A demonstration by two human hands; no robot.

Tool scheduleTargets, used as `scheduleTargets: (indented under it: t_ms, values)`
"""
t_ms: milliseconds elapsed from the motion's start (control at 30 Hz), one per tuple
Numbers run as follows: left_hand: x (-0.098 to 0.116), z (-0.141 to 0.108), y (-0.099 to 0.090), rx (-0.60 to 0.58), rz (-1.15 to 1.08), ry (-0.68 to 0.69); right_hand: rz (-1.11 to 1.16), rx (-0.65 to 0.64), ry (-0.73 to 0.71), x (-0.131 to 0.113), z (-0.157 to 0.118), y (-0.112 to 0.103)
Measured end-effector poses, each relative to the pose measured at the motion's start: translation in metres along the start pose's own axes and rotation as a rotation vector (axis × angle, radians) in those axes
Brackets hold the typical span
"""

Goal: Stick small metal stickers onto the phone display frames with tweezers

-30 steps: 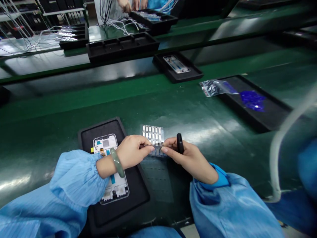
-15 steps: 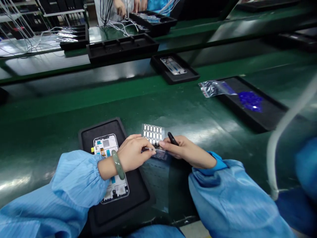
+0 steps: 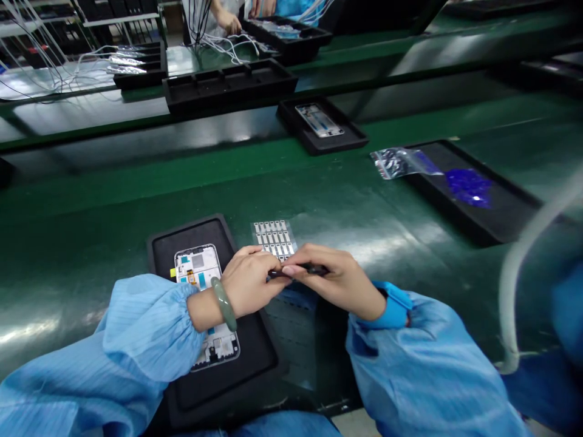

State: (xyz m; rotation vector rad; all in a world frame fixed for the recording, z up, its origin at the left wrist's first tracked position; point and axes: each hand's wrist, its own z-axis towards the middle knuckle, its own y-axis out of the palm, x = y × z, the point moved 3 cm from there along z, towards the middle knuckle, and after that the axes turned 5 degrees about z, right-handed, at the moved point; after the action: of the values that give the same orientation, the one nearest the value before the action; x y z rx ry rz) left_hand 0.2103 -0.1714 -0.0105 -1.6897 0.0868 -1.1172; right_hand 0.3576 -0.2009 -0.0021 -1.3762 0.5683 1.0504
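My left hand (image 3: pixel 250 282), with a pale green jade bangle (image 3: pixel 224 303) on its wrist, pinches a slim metal tool (image 3: pixel 275 274) at its fingertips. My right hand (image 3: pixel 334 280) grips a small black tool (image 3: pixel 314 270), and its fingertips nearly meet those of my left hand. Just above both hands lies a clear sheet of small silver metal pieces (image 3: pixel 274 238). Its lower edge is hidden behind my fingers. A phone frame (image 3: pixel 198 267) lies in a black rubber tray (image 3: pixel 255 346), partly covered by my left forearm.
A green bench runs across the view. Farther off are a black tray holding a phone frame (image 3: pixel 317 119), a plastic bag (image 3: pixel 396 162), and a tray with blue items (image 3: pixel 469 187). A co-worker's hand (image 3: pixel 226 21) works beyond the cables (image 3: pixel 228 48). A white cable (image 3: pixel 510 291) hangs at right.
My hands have moved closer together. The black tool has tipped from upright to nearly level. The metal sheet now lies farther up and left, with more of it uncovered.
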Motion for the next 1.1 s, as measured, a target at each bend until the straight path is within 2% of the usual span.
scheduleTargets:
  t_ms: [100, 167, 300, 333, 400, 533, 733, 867, 1100]
  values:
    - [0.001, 0.000, 0.001, 0.004, 0.047, 0.007, 0.030, -0.007, 0.194, 0.006, 0.006, 0.001]
    - [0.001, 0.000, 0.001, 0.010, 0.072, 0.012, 0.113, 0.043, 0.251, 0.010, 0.008, -0.003]
    - [0.003, -0.001, 0.003, 0.028, 0.122, 0.042, 0.461, 0.430, 0.241, 0.020, 0.004, -0.027]
    - [0.003, -0.002, 0.003, 0.033, 0.138, 0.050, 0.550, 0.505, 0.247, 0.022, 0.001, -0.033]
    - [0.004, -0.003, 0.003, 0.043, 0.172, 0.061, 0.666, 0.570, 0.279, 0.026, -0.005, -0.040]
    - [0.007, -0.004, 0.002, 0.041, 0.235, 0.079, 0.683, 0.591, 0.414, 0.028, -0.021, -0.035]
    - [0.008, -0.003, 0.005, 0.016, 0.316, 0.089, 0.633, 0.570, 0.558, 0.029, -0.033, -0.005]
    - [0.008, -0.002, 0.006, 0.011, 0.361, 0.084, 0.582, 0.579, 0.582, 0.029, -0.031, 0.002]
    - [0.009, 0.000, 0.007, -0.006, 0.400, 0.096, 0.509, 0.565, 0.628, 0.033, -0.030, 0.003]
